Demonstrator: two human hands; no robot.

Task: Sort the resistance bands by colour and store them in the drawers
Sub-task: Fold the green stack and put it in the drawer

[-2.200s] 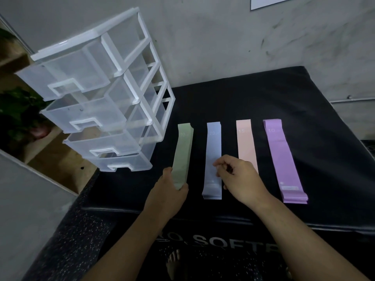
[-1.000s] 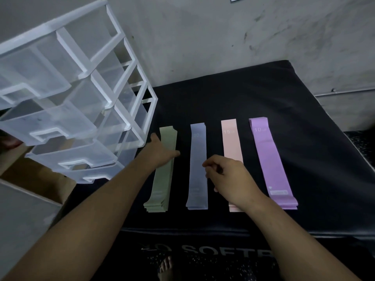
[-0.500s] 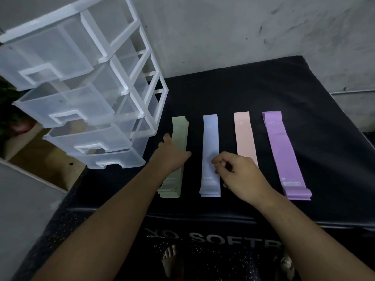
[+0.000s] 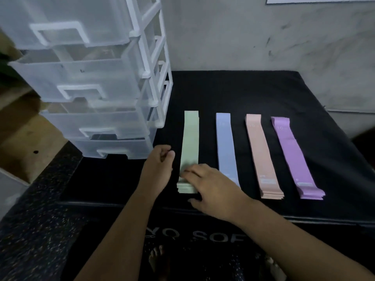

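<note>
Four sorted stacks of resistance bands lie side by side on the black mat (image 4: 253, 92): green (image 4: 190, 138), blue (image 4: 225, 145), peach (image 4: 257, 147) and purple (image 4: 290, 151). A clear plastic drawer unit (image 4: 97, 82) with white frame stands at the left, its drawers pulled partly out. My right hand (image 4: 211, 185) lies flat with its fingers on the near end of the green stack. My left hand (image 4: 160, 165) hovers just left of the green stack, fingers loosely curled, holding nothing.
A grey concrete wall (image 4: 243, 37) rises behind the mat. A wooden shelf (image 4: 22, 147) sits at the left beyond the drawers. Speckled dark flooring (image 4: 30, 230) lies below the mat's front edge, where bare toes (image 4: 156, 258) show.
My right hand moved left from the blue stack onto the near end of the green stack. My left hand came off the green stack and now sits beside it.
</note>
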